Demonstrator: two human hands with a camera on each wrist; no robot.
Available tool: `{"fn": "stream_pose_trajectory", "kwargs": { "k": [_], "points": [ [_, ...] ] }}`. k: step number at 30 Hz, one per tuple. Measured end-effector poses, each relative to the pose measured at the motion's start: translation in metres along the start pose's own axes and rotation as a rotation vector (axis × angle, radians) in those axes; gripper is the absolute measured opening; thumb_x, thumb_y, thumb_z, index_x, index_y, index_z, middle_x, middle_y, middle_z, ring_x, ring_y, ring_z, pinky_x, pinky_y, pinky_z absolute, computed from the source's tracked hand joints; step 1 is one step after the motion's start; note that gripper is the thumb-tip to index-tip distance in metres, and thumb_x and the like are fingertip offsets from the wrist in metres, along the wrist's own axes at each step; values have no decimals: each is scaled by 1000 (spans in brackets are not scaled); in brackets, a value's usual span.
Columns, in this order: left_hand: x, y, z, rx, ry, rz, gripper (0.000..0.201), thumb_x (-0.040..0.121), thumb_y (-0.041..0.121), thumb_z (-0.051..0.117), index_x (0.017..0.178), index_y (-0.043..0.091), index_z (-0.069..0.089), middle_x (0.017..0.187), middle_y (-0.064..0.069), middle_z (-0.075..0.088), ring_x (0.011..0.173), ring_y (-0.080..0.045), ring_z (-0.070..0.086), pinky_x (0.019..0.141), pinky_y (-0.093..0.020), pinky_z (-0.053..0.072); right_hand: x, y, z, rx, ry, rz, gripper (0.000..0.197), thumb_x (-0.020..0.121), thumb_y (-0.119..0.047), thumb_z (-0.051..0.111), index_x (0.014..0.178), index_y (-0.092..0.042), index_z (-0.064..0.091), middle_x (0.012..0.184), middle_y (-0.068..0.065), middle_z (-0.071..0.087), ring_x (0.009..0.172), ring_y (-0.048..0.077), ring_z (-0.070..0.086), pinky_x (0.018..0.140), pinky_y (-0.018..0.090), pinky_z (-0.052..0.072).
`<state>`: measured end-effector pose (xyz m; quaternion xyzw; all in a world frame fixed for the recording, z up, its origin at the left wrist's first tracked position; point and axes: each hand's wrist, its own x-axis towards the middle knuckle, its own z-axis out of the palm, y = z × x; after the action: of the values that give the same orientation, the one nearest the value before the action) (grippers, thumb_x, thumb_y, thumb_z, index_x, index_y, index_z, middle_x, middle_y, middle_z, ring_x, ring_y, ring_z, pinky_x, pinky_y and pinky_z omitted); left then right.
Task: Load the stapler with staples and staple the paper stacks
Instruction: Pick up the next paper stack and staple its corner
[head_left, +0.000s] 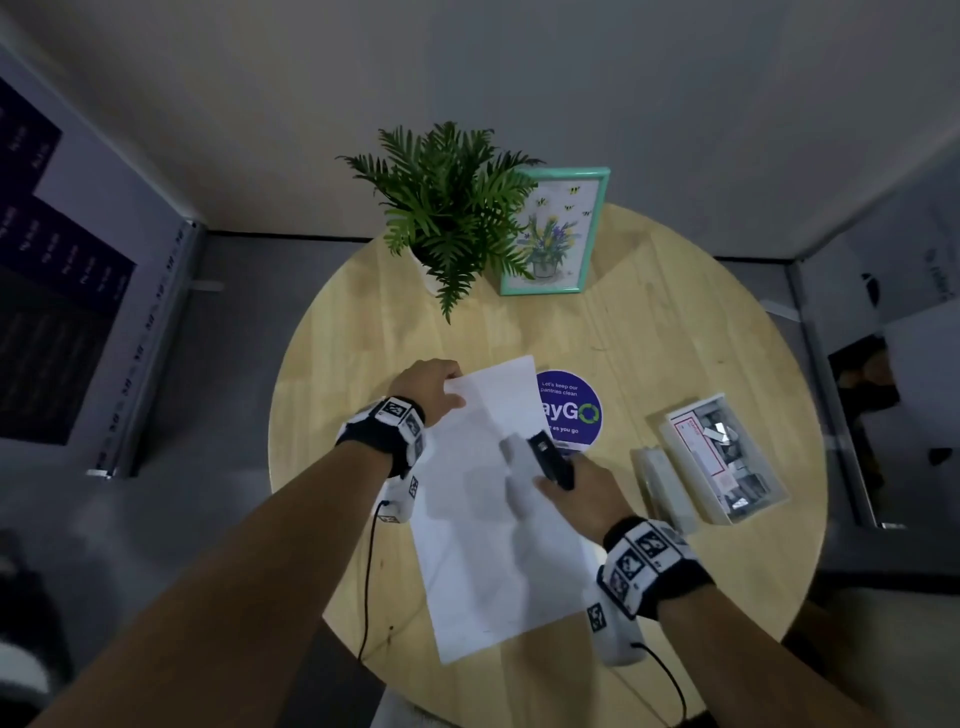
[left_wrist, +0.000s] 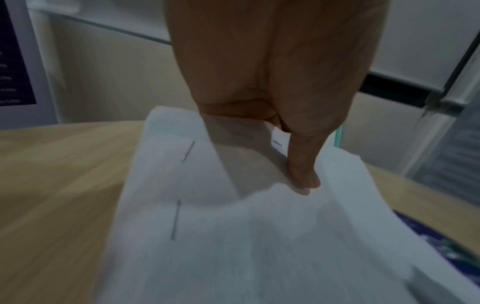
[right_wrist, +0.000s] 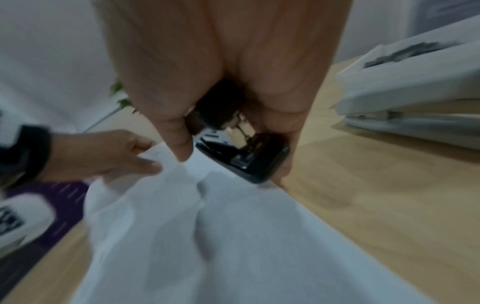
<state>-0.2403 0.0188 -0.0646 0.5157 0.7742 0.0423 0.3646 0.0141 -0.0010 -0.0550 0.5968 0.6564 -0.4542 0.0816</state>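
Observation:
A white paper stack (head_left: 488, 499) lies slanted across the middle of the round wooden table (head_left: 675, 338). My left hand (head_left: 434, 387) pinches its far left corner, thumb on top (left_wrist: 302, 174); the sheets (left_wrist: 233, 236) bow upward and show thin dark staple lines. My right hand (head_left: 576, 483) grips a small black stapler (head_left: 550, 457) at the stack's right edge. In the right wrist view the stapler (right_wrist: 241, 156) sits over the paper's (right_wrist: 207, 236) edge, its metal mouth facing the sheets.
A clear box of staples (head_left: 724, 457) and a pale grey stapler (head_left: 662, 483) lie at the right. A round purple sticker (head_left: 574, 410) shows beyond the paper. A potted plant (head_left: 447, 208) and a teal picture frame (head_left: 558, 234) stand at the far edge.

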Motion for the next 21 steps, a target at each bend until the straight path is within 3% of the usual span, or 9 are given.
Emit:
{"fn": "stream_pose_trajectory", "kwargs": {
  "k": [2, 3, 6, 9, 10, 13, 15, 18, 21],
  "points": [
    [-11, 9, -8, -39, -15, 59, 25, 83, 26, 69, 104, 12, 62, 110, -9, 66, 104, -29, 59, 82, -31, 42, -9, -1, -23, 236, 86, -13, 21, 85, -32, 66, 79, -17, 52, 68, 0, 56, 66, 23, 55, 61, 28, 43],
    [-18, 15, -12, -72, -24, 88, 18, 83, 26, 70, 95, 14, 63, 100, -7, 65, 99, -29, 59, 78, -31, 41, -14, -5, -36, 352, 138, -40, 18, 85, -27, 66, 78, -14, 55, 65, 2, 56, 61, 22, 55, 57, 26, 44],
    [-42, 38, -25, -166, -33, 190, 23, 83, 24, 70, 67, 22, 54, 69, 6, 53, 77, -24, 53, 66, -30, 37, -27, -30, -80, 673, 248, -137, 9, 85, -13, 67, 91, -6, 63, 65, 5, 60, 50, 10, 57, 50, 19, 46],
    [-71, 69, -32, -157, -27, 265, 30, 84, 30, 69, 61, 34, 50, 65, 9, 54, 71, -21, 54, 71, -34, 43, -39, -63, -119, 871, 285, -321, 17, 85, -12, 66, 100, -8, 60, 79, 9, 68, 77, 26, 70, 73, 40, 57],
    [-80, 79, -34, -141, -24, 289, 30, 83, 32, 69, 60, 35, 50, 65, 8, 55, 69, -22, 55, 71, -36, 45, -42, -74, -128, 901, 289, -382, 20, 85, -11, 66, 103, -8, 58, 84, 10, 70, 85, 29, 71, 78, 43, 57],
    [-108, 112, -40, -128, -29, 334, 17, 79, 39, 71, 66, 28, 66, 70, 2, 67, 71, -22, 61, 72, -41, 49, -60, -98, -148, 849, 319, -515, 32, 76, -23, 75, 103, -14, 58, 97, 10, 73, 93, 26, 70, 84, 39, 56],
    [-122, 129, -44, -124, -10, 346, 21, 75, 45, 73, 72, 25, 73, 73, 0, 71, 72, -21, 62, 73, -44, 50, -70, -101, -149, 728, 373, -560, 30, 74, -24, 77, 94, -17, 57, 88, -2, 69, 85, 15, 67, 79, 31, 55],
    [-137, 145, -47, -142, 21, 349, 26, 71, 49, 74, 71, 23, 73, 70, -4, 69, 68, -23, 61, 68, -45, 51, -80, -91, -145, 597, 456, -575, 30, 77, -22, 74, 100, -16, 55, 83, -11, 62, 80, 6, 62, 70, 17, 50],
    [-149, 152, -46, -162, 41, 327, 36, 72, 49, 74, 69, 13, 70, 69, -17, 62, 59, -17, 49, 59, -36, 38, -87, -80, -149, 543, 519, -552, 31, 79, -27, 72, 100, -15, 54, 81, -13, 59, 80, 10, 61, 70, 21, 48]
  ]
}}
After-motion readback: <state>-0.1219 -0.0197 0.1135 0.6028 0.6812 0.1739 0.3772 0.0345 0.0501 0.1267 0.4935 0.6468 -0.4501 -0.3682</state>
